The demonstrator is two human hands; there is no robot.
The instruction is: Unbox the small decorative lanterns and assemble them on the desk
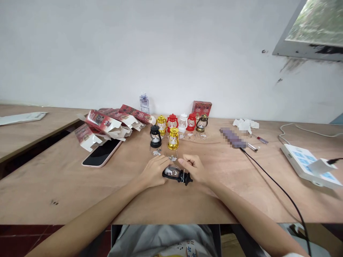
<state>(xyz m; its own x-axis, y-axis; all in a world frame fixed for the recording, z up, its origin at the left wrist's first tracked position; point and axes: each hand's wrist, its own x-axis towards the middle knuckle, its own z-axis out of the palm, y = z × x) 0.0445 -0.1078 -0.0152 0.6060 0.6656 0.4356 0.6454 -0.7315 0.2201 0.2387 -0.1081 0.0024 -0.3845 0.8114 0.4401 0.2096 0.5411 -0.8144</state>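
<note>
A small black lantern (173,172) with a clear globe lies tilted on its side near the table's front, its top pointing right. My left hand (157,171) is closed around its base end. Close to the lantern's top, my right hand (195,167) has its fingers curled in; what they pinch, if anything, is hidden. A thin pale wire (183,175) crosses the lantern's neck. Just beyond my hands stand another black lantern (155,137) and a gold lantern (173,138), with small flat wire-hung charms (171,158) in front of them.
Behind stand several more lanterns, among them a white lantern (183,123). Opened red boxes (104,123) pile up at left beside a phone (102,154). At right are a cabled, blurred purple device (232,137), a screwdriver (262,140), crumpled tissue (245,124) and a power strip (308,164).
</note>
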